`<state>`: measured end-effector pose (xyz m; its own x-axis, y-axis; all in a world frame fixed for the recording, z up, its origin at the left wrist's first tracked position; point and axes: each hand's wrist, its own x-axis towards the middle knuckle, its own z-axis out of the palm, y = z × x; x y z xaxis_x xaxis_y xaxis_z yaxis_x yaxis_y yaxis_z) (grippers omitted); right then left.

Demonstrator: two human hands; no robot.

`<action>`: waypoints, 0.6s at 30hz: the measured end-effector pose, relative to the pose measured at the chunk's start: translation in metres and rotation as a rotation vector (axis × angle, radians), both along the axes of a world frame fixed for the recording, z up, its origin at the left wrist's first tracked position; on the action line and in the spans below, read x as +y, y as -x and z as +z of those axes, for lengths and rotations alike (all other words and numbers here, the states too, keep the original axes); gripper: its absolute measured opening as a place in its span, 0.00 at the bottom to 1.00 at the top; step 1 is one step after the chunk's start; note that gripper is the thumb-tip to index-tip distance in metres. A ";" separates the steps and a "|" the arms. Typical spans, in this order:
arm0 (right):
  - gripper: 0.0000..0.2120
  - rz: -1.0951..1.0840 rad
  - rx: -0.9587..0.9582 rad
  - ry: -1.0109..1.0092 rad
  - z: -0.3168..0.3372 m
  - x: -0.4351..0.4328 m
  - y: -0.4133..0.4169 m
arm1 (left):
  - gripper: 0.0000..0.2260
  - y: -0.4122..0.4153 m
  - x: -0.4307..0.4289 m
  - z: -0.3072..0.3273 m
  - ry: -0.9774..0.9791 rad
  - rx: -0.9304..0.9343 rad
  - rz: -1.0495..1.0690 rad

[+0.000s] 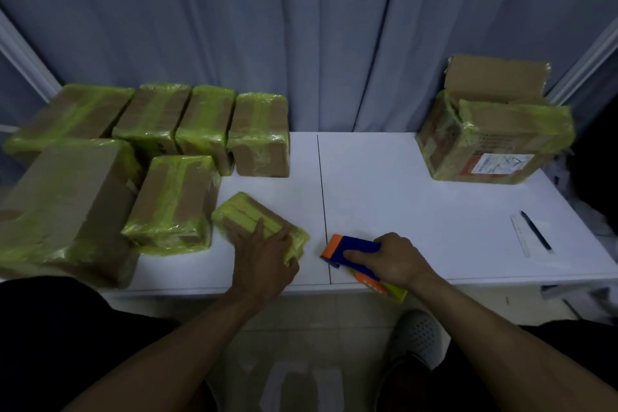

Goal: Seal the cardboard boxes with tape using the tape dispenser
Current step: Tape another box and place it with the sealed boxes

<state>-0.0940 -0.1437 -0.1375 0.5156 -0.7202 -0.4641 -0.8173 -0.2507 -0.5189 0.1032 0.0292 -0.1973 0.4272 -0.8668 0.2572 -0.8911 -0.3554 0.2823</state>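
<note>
Far L: taped boxes (pixel 167 197) bunched at the table's (pixel 401 194) L end. My L forearm angles in toward the small taped box (pixel 247 214) near the front edge. L hand (pixel 264 257) lies palm-down on it, fingers straight and spread, gripping nothing. Just R of it, my R hand (pixel 394 261) is wrapped round the tape dispenser (pixel 351 247), wrist at the table edge, its orange nose pointing L. Far R at back: an open-flapped box (pixel 491 140).
</note>
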 end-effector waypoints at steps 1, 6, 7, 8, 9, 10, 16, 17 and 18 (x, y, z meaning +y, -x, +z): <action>0.26 -0.026 -0.026 0.005 0.004 -0.001 0.004 | 0.19 0.004 0.001 0.002 -0.011 0.079 0.029; 0.24 -0.111 -0.158 0.039 0.022 0.000 0.017 | 0.25 0.009 0.011 -0.009 0.028 0.259 -0.030; 0.24 -0.112 -0.168 0.046 0.026 0.001 0.018 | 0.25 0.008 0.011 -0.010 0.031 0.258 -0.093; 0.24 -0.111 -0.176 0.046 0.028 0.003 0.019 | 0.24 0.008 0.011 -0.011 0.015 0.265 -0.141; 0.24 -0.110 -0.182 0.039 0.031 0.005 0.019 | 0.23 0.008 0.012 -0.011 0.009 0.271 -0.175; 0.24 -0.109 -0.191 0.030 0.034 0.007 0.020 | 0.23 0.009 0.013 -0.011 0.013 0.287 -0.180; 0.23 -0.066 -0.245 -0.069 0.050 0.019 0.026 | 0.24 0.007 0.010 0.002 -0.066 0.419 -0.119; 0.22 -0.041 -0.249 -0.085 0.052 0.022 0.028 | 0.24 0.007 0.008 0.013 -0.128 0.410 -0.123; 0.21 -0.019 -0.249 -0.096 0.055 0.024 0.031 | 0.24 0.008 0.004 0.025 -0.136 0.422 -0.111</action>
